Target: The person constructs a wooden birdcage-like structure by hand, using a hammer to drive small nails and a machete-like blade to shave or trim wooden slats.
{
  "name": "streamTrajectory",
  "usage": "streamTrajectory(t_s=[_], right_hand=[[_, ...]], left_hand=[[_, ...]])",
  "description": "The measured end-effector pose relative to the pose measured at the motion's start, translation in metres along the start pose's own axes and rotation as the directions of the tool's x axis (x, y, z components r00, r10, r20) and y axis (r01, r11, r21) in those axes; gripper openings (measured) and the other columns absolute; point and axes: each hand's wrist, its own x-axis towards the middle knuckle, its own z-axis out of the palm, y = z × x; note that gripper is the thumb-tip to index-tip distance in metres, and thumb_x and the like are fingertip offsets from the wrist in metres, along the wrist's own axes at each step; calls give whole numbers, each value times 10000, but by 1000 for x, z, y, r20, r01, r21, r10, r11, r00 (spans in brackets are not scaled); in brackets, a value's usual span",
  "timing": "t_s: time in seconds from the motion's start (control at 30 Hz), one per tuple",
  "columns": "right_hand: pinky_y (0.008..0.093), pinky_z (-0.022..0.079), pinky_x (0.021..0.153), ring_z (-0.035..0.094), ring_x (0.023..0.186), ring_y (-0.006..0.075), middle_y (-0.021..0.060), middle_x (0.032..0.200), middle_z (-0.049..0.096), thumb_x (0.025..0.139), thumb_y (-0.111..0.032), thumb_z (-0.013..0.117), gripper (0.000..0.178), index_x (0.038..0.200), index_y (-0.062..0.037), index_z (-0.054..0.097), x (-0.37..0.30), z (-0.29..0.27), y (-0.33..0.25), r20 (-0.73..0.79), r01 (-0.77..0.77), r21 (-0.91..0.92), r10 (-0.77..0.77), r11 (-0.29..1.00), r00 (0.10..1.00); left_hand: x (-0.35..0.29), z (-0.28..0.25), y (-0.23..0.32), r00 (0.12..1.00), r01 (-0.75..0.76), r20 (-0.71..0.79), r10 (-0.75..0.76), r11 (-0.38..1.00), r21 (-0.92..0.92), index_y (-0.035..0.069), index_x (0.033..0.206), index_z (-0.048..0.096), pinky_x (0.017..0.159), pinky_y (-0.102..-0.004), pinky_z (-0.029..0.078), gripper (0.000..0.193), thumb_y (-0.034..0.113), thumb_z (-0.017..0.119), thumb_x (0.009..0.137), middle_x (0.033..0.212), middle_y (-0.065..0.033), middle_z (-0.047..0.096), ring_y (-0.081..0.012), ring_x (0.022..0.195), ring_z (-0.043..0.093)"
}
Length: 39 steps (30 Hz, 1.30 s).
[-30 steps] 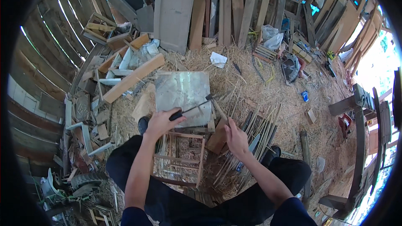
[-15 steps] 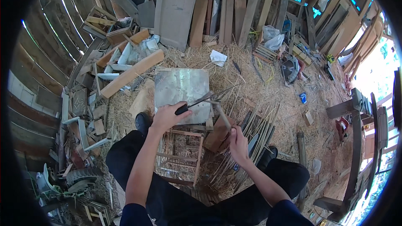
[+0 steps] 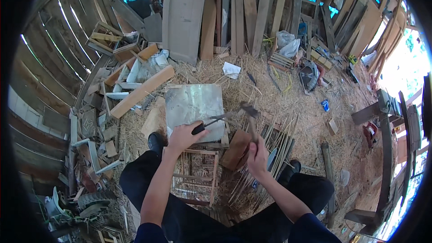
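Hammer [image 3: 253, 127] and black-handled tool [image 3: 198, 128] in gripping right and left hands [image 3: 258, 158] [image 3: 181, 138], bag [image 3: 291, 47] against crate [image 3: 281, 60]

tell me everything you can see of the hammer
The hammer has a slim, pale brown handle that looks wooden and a dark, metal-looking head, blurred here. The right grip holds the handle's near end; from there it points away, leaning slightly left, its head to the right of the grey board. Whether the head touches the black-handled tool is unclear.
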Motion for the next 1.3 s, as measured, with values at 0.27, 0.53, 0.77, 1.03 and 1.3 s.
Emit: streamTrajectory(t_s=[0.27, 0.53, 0.77, 1.03, 1.3], right_hand=[[533, 485, 648, 627, 811, 499, 287, 934, 656, 1054, -271, 461, 360, 1317, -26, 448, 15, 1, 12, 152, -58, -160, 83, 985, 985], [573, 448, 632, 621, 757, 515, 295, 767, 634, 1068, -325, 421, 385, 1287, -9, 438, 12, 8, 34, 324, -138, -246, 216, 959, 921], [452, 441, 607, 600, 651, 385, 219, 716, 565, 1055, -348, 480, 379, 1223, -9, 507, 4, -33, -7, 122, -225, 2, 223, 974, 967], [443, 469, 745, 608, 799, 343, 210, 878, 612, 993, -195, 555, 275, 1153, 20, 492, -28, -75, 35, -47, -285, 8, 285, 958, 957], [497, 454, 868, 582, 987, 453, 288, 1059, 554, 976, -152, 550, 301, 1170, 50, 439, -60, -82, 73, -22, -388, -108, 387, 915, 922]], left_hand=[[1, 7, -1, 998, -18, 53, 18, 1000, -7, 161, 1206, 691, 796, -485, 546, 551, 599, 646, 875, 827, -212, 709, -429, 833, 683], [8, 8, 3, 999, -6, 32, 4, 999, 54, 177, 1197, 669, 788, -498, 550, 579, 659, 581, 890, 854, -227, 709, -436, 851, 694], [2, 12, -1, 998, 10, -59, -21, 985, -174, 127, 1202, 656, 745, -443, 542, 512, 550, 639, 914, 879, -212, 709, -404, 778, 686], [-39, 7, 78, 964, 266, 236, -123, 414, -870, 52, 1144, 583, 428, -228, 336, 389, 394, 660, 975, 648, 15, 491, -57, 478, 405], [-87, 24, 103, 915, 400, 376, -145, 207, -893, 75, 1087, 546, 399, -217, 306, 325, 378, 625, 1001, 670, 20, 458, -53, 433, 374]])
